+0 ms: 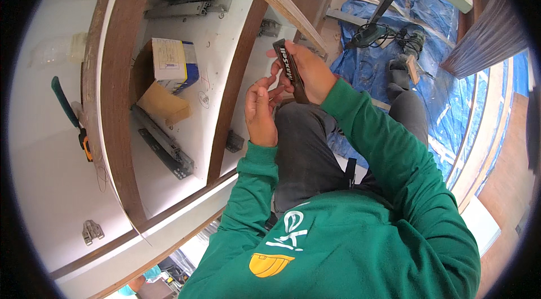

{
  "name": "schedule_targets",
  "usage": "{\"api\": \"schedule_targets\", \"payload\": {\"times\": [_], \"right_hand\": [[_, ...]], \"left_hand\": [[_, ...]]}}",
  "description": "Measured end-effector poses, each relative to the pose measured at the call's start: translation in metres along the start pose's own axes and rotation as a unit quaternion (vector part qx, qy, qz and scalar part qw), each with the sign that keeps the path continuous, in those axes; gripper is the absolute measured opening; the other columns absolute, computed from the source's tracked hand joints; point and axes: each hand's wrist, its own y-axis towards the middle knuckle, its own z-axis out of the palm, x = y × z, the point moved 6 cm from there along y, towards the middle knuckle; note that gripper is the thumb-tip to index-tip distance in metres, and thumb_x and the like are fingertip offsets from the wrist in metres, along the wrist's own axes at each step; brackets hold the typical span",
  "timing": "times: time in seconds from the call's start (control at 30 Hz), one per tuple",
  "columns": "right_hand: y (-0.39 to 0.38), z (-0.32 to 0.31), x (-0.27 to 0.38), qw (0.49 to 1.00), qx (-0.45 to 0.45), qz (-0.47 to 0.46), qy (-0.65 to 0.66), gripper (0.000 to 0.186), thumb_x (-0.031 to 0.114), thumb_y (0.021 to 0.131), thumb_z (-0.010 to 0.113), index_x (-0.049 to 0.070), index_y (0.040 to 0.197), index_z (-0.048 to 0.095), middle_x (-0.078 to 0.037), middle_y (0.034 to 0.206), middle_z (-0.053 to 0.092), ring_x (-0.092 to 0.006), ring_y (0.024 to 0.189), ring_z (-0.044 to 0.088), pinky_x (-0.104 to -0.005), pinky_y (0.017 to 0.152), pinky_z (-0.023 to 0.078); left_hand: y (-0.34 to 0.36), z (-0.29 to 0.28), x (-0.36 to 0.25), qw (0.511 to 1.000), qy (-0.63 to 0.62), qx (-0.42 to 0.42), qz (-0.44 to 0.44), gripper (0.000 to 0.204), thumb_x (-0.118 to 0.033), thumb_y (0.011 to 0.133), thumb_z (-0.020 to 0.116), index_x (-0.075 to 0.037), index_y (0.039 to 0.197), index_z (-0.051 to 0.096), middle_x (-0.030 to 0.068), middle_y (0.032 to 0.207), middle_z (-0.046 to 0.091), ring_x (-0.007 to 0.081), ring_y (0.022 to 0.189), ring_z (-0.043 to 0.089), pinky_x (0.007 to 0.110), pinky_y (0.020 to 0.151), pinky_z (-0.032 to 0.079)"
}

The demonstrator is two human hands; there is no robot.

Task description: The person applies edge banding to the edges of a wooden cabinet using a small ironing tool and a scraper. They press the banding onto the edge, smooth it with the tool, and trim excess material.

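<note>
Upper centre, right hand [315, 75] grips a slim, black, white-lettered bar [298, 91]! Left hand [261, 116] hovers just beside, fingers half-curled, its grip impossible to tell. Beyond, upper left, sits an open white-and-blue cardboard box [170, 63].

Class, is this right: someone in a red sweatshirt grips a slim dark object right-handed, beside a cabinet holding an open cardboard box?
Not red: the head view shows a green sweatshirt. Slim dark object, right hand, cabinet and open cardboard box are all correct.
</note>
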Motion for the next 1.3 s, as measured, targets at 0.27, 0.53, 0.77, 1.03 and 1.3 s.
{"api": "schedule_targets", "payload": {"times": [0.27, 0.53, 0.77, 1.03, 1.3], "right_hand": [[0.033, 0.018, -0.011, 0.998, 0.014, -0.062, 0.013, 0.048, 0.049, 0.103, 0.049, 0.003, 0.11, 0.062, -0.007, 0.089, 0.066, -0.0138, 0.076, 0.058, -0.028, 0.063, 0.045], [0.046, 0.009, -0.016, 0.998, 0.025, -0.066, 0.006, 0.043, 0.043, 0.104, 0.048, 0.004, 0.098, 0.064, -0.004, 0.086, 0.063, -0.014, 0.077, 0.057, -0.0299, 0.068, 0.047], [0.047, 0.009, -0.02, 0.993, -0.022, -0.111, 0.01, 0.045, 0.046, 0.103, 0.049, 0.006, 0.087, 0.063, -0.002, 0.079, 0.058, -0.0116, 0.071, 0.052, -0.0291, 0.062, 0.043], [0.051, 0.004, -0.025, 0.991, -0.016, -0.108, -0.081, 0.054, 0.053, 0.103, 0.046, 0.007, 0.079, 0.061, 0.0, 0.07, 0.054, -0.0118, 0.063, 0.047, -0.0294, 0.057, 0.039], [0.049, 0.01, -0.019, 0.993, -0.007, -0.097, -0.066, 0.052, 0.049, 0.103, 0.049, 0.004, 0.082, 0.062, -0.003, 0.078, 0.059, -0.0132, 0.072, 0.049, -0.03, 0.069, 0.043]], "left_hand": [[0.038, 0.009, -0.004, 0.999, 0.029, 0.025, 0.017, 0.05, -0.031, 0.104, 0.051, -0.004, 0.145, 0.042, 0.0078, 0.137, 0.052, 0.0163, 0.116, 0.053, 0.033, 0.098, 0.043], [0.064, 0.015, 0.002, 0.999, 0.007, 0.024, 0.023, 0.05, -0.027, 0.101, 0.059, -0.003, 0.142, 0.045, 0.0015, 0.121, 0.055, 0.0107, 0.109, 0.053, 0.026, 0.092, 0.043], [0.063, 0.014, 0.0, 0.996, -0.063, 0.049, 0.048, 0.045, -0.005, 0.093, 0.066, 0.001, 0.133, 0.048, 0.0028, 0.112, 0.057, 0.0104, 0.102, 0.053, 0.026, 0.094, 0.044], [0.059, 0.011, 0.003, 0.995, 0.052, 0.038, 0.072, 0.033, -0.005, 0.093, 0.066, 0.001, 0.122, 0.05, -0.0007, 0.098, 0.053, 0.0061, 0.086, 0.049, 0.021, 0.077, 0.043], [0.06, 0.013, 0.005, 0.989, 0.071, -0.018, 0.131, 0.037, -0.007, 0.097, 0.062, 0.006, 0.127, 0.046, 0.0099, 0.115, 0.058, 0.0151, 0.101, 0.057, 0.028, 0.087, 0.048]]}}
